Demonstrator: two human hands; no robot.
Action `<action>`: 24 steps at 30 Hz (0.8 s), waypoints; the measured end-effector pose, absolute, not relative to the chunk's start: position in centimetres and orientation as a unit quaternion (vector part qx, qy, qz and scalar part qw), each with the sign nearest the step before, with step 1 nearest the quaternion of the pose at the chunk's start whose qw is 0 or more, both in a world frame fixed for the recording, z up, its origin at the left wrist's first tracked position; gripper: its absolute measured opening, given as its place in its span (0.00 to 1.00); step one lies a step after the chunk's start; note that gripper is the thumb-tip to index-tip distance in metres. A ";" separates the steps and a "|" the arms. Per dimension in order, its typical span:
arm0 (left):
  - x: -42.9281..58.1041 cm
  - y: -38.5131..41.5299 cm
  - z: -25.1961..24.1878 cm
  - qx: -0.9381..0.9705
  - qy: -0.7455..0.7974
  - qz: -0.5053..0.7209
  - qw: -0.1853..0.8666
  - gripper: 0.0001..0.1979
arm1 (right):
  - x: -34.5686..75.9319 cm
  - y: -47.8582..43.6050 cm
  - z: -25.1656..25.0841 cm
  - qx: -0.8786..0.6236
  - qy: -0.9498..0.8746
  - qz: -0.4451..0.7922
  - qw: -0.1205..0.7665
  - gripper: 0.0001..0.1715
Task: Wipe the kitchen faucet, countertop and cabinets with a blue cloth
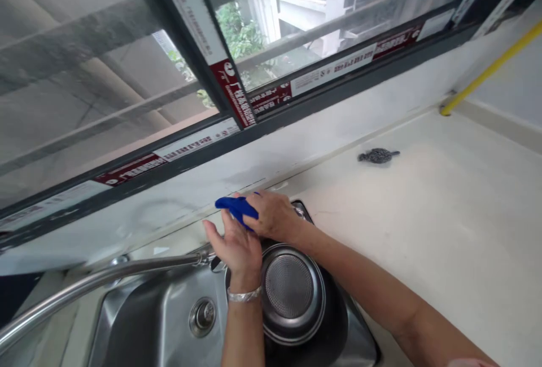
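My right hand [274,214] is closed on a blue cloth [236,208] at the back rim of a steel sink [148,322], just below the window ledge. My left hand [234,244], with a silver bracelet on the wrist, reaches up beside it; its fingers touch the same blue cloth and seem to pinch it. Under both hands a round metal strainer bowl [292,293] rests in a dark pot inside the sink. The long faucet spout [101,278] ends right at my left hand.
A cream countertop [444,226] spreads to the right, with a small steel scrubber [376,156] lying near the back wall. A yellow pipe [486,70] rises at the far right corner. A dark-framed sliding window [237,96] runs along the back. The sink drain [203,316] shows.
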State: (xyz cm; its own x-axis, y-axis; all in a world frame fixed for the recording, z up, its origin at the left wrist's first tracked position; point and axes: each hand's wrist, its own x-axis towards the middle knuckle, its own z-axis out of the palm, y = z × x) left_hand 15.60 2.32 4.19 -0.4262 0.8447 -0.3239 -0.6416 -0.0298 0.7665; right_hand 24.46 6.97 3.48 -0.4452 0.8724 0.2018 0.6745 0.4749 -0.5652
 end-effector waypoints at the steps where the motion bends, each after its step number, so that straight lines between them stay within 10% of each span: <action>1: 15.6 2.3 4.2 0.106 0.453 0.708 0.532 0.39 | 24.7 7.1 3.4 -0.461 -0.823 0.226 0.244 0.17; 12: 14.9 2.1 3.6 0.053 0.419 0.727 0.542 0.39 | 28.8 6.9 -3.7 -0.485 -0.606 0.462 0.429 0.28; 24: 15.0 3.6 3.3 0.113 0.448 0.705 0.538 0.36 | 24.5 4.6 -2.8 -0.497 -0.748 0.105 0.427 0.18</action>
State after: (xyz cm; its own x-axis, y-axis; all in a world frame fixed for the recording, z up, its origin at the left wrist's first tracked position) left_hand 14.98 3.58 3.32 -0.3945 0.8605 -0.3223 -0.6573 -0.0192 0.7534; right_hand 24.51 4.57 -2.81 -0.1403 0.8335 0.5344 0.6541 0.4832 -0.5820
